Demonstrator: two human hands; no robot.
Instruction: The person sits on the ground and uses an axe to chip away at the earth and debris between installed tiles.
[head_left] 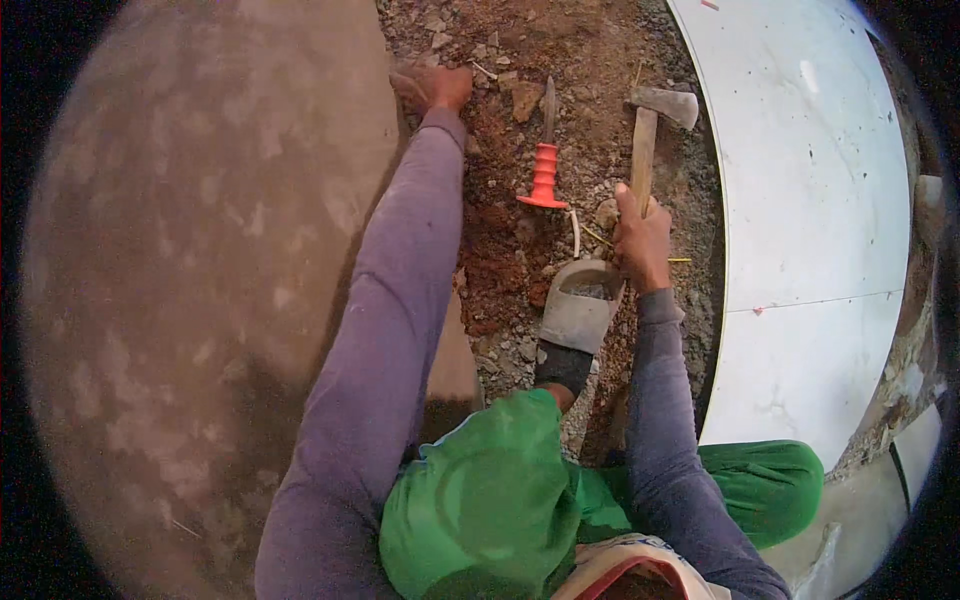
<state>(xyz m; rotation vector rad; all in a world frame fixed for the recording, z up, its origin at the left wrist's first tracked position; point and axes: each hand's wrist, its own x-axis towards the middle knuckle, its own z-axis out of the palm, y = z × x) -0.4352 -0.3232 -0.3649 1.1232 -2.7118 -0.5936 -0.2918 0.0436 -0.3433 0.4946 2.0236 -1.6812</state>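
My right hand point(642, 238) is closed round the wooden handle of a hammer point(646, 150). Its grey metal head points away from me, over the rubble. Out to the far left, my left hand point(440, 88) is down at the edge of a brown-grey concrete surface point(220, 200). Its fingers look curled and are partly hidden; what they hold, if anything, does not show. Between the two hands a chisel point(544, 178) with a red ribbed grip and hand guard lies on the broken ground, its point away from me and touched by neither hand.
My foot in a grey slide sandal point(580, 315) rests on the rubble strip point(495, 245) below the chisel. White panels point(810, 200) run along the right side. A short pale piece of tube point(574, 232) and yellow bits lie near the sandal. Loose stones point(526, 100) are scattered beyond.
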